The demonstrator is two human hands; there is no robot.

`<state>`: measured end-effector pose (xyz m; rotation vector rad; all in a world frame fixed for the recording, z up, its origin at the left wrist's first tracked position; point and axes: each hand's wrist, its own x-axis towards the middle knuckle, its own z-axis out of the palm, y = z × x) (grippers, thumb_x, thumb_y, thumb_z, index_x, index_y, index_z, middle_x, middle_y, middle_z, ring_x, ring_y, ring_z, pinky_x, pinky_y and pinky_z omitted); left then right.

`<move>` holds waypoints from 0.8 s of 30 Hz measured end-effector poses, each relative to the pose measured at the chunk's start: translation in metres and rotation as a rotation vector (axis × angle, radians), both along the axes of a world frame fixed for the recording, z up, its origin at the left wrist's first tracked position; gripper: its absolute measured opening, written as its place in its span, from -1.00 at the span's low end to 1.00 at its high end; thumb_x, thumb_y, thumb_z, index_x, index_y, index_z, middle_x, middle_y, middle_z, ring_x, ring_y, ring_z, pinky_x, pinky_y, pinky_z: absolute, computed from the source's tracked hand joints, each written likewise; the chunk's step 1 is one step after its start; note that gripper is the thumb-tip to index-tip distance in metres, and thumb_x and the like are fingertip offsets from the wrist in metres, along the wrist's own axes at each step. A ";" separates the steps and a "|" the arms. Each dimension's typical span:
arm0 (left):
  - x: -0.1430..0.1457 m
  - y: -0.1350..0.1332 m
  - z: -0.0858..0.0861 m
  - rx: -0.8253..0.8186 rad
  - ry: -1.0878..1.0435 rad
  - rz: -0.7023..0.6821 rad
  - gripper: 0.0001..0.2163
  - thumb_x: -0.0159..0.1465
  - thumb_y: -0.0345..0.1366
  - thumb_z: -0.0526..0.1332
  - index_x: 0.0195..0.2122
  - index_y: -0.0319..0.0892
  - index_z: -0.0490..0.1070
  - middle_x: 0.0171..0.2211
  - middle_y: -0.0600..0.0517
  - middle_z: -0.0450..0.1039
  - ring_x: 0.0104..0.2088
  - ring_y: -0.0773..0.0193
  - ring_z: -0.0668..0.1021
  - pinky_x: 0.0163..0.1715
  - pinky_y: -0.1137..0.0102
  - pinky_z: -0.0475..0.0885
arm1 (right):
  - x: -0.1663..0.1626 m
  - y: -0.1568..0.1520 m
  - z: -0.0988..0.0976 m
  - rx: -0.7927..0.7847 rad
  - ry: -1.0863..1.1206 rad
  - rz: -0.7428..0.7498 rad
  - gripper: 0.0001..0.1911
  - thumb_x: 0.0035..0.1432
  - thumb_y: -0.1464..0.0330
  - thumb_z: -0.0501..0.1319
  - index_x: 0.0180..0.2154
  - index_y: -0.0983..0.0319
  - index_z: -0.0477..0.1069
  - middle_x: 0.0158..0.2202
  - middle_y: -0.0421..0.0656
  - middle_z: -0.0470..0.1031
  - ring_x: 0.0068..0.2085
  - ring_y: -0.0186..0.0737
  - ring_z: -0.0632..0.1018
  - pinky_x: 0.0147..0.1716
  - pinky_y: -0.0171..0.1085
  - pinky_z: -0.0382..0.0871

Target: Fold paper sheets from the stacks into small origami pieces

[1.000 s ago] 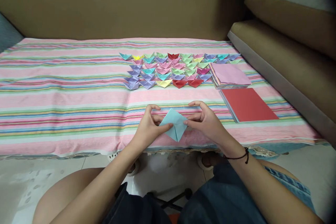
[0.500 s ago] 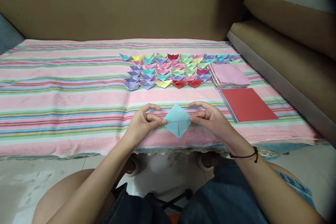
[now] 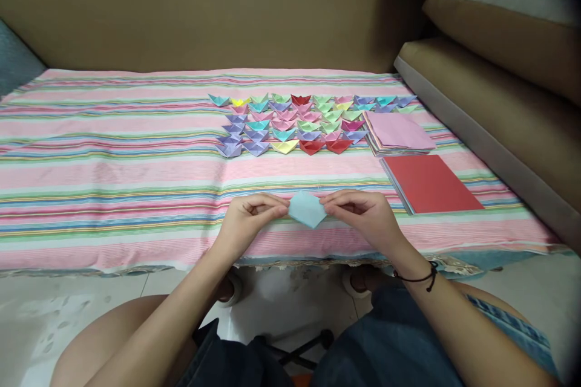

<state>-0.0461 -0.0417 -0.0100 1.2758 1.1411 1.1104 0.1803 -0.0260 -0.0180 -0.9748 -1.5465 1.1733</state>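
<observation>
A light blue folded paper [image 3: 307, 208] is held just above the near edge of the striped cloth [image 3: 113, 163]. My left hand [image 3: 247, 224] pinches its left corner with fingers closed. Its right corner is pinched by my right hand [image 3: 363, 217], which wears a black band at the wrist. The paper shows as a small diamond between the two hands.
Several rows of small folded paper boats [image 3: 299, 121] in many colours lie at the middle back. A stack of paper topped pink [image 3: 399, 132] and a stack topped red [image 3: 429, 182] sit at the right. Brown cushions [image 3: 490, 97] border the right side.
The blue paper has gone from a larger tilted diamond to a smaller, flatter shape. Both hands moved slightly away from me and closed on its side corners.
</observation>
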 end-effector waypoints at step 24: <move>0.008 -0.004 -0.027 0.461 0.694 0.010 -0.84 0.14 -0.48 0.26 -0.26 -0.15 0.39 -0.24 0.01 0.46 -0.19 0.18 0.44 -0.23 0.25 0.40 | -0.006 0.004 -0.023 0.419 -0.487 -0.105 -0.84 0.01 0.52 0.27 -0.34 0.16 0.49 -0.30 -0.14 0.54 -0.19 -0.10 0.51 -0.23 -0.12 0.43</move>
